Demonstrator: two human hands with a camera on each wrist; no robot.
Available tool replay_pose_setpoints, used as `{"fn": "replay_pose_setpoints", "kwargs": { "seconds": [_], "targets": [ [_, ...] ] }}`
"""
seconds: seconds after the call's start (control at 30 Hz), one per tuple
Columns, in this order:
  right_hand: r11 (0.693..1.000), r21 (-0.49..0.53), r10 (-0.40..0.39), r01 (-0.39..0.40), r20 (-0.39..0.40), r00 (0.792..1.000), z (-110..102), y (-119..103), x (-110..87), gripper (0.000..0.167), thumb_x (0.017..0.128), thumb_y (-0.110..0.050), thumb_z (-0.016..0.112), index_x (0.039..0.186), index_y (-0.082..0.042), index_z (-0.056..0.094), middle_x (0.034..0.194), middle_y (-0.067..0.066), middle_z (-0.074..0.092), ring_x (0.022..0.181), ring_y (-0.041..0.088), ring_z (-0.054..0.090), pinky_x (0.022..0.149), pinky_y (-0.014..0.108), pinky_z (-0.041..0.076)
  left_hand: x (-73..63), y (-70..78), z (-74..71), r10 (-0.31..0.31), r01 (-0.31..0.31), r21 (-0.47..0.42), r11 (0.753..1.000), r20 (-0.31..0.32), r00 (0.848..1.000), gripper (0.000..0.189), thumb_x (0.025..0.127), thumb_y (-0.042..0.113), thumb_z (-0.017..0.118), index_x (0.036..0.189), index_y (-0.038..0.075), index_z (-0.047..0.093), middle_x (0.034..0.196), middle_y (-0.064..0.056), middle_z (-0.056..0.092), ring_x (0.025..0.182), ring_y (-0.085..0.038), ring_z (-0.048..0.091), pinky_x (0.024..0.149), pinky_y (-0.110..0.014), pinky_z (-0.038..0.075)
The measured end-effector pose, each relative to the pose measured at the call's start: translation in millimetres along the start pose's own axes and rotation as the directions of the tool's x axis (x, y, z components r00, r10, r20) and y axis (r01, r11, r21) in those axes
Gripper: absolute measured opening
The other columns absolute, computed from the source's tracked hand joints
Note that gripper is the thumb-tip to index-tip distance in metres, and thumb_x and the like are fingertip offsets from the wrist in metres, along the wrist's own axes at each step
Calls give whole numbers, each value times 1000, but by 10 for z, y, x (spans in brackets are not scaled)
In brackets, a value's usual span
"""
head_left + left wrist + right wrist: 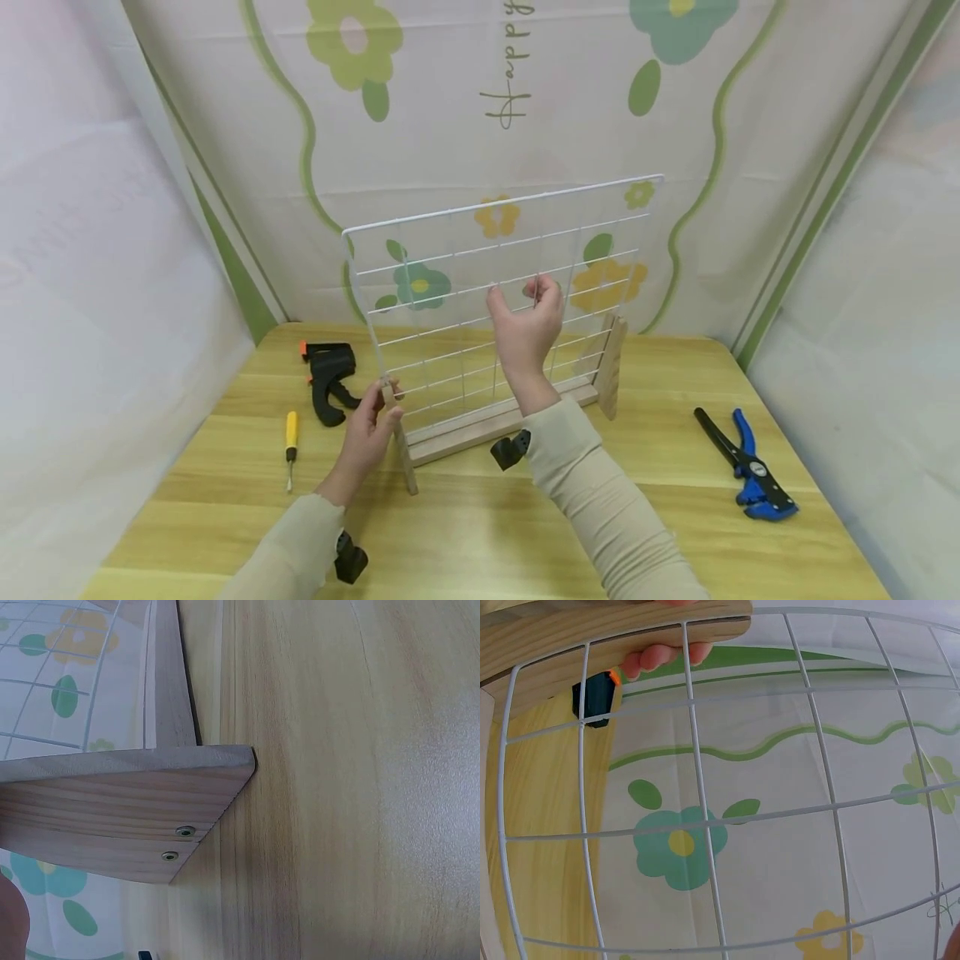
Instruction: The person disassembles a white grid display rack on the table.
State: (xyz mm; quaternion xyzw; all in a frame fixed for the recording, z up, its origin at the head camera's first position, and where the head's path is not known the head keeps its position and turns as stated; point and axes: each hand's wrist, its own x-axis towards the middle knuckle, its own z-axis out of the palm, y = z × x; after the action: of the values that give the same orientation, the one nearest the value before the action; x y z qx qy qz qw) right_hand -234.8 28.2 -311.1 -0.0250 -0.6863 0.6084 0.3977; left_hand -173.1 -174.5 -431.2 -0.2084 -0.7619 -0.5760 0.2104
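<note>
A white wire grid panel stands upright in a wooden stand with a base bar and a side piece at each end. My left hand grips the upper part of the left side piece, whose outer face carries two metal fasteners low down. Several of its fingertips show through the grid in the right wrist view. In front of the grid's middle is my right hand, fingers hooked round an upright wire and thumb apart against the grid. The right side piece stands untouched.
A black clamp with orange tips and a yellow-handled screwdriver lie on the wooden table, left of the stand. Blue and black wire strippers lie at the right. Behind the table hangs a flowered cloth.
</note>
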Motion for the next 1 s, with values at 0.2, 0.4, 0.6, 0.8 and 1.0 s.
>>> {"fn": "replay_pose_setpoints", "kwargs": {
  "seconds": [0.2,0.4,0.6,0.8,1.0],
  "targets": [
    [1000,0,-13,13,-2,1000,-7,-29,43,50,73,-21,73,110,5,49,99,11,52,98,29,50,98,29,39,4,35,-3,-68,68,1,998,0,998,36,85,-15,51,120,-10,46,103,-22,59,100,-38,57,77,-16,47],
    [999,-27,-24,24,-3,1000,-16,-40,68,51,72,-21,75,108,5,50,98,11,54,95,23,51,96,31,42,-6,40,3,-70,70,-2,998,2,998,35,86,-14,51,121,-11,46,103,-21,60,102,-37,56,78,-16,47],
    [998,-19,-61,60,-29,998,-10,-51,96,50,70,-20,76,105,6,52,94,13,55,94,29,53,91,40,44,-23,12,9,-15,15,-14,1000,-5,1000,35,85,-16,50,119,-12,46,103,2,57,102,-20,57,77,-16,47],
    [987,-47,-157,156,-10,988,-38,-29,152,49,70,-21,79,101,7,54,89,13,56,90,30,54,85,38,46,-23,-17,14,27,-27,-17,999,-10,1000,34,84,-16,51,118,-13,46,101,17,53,98,-18,57,73,-19,47],
    [966,-43,-253,253,5,967,-76,-34,233,48,70,-25,80,97,6,55,86,11,57,85,25,53,80,33,45,12,-14,2,13,-13,-36,999,-16,1000,27,88,-10,52,114,-13,47,100,10,54,92,-11,55,71,-19,45]
  ]
}}
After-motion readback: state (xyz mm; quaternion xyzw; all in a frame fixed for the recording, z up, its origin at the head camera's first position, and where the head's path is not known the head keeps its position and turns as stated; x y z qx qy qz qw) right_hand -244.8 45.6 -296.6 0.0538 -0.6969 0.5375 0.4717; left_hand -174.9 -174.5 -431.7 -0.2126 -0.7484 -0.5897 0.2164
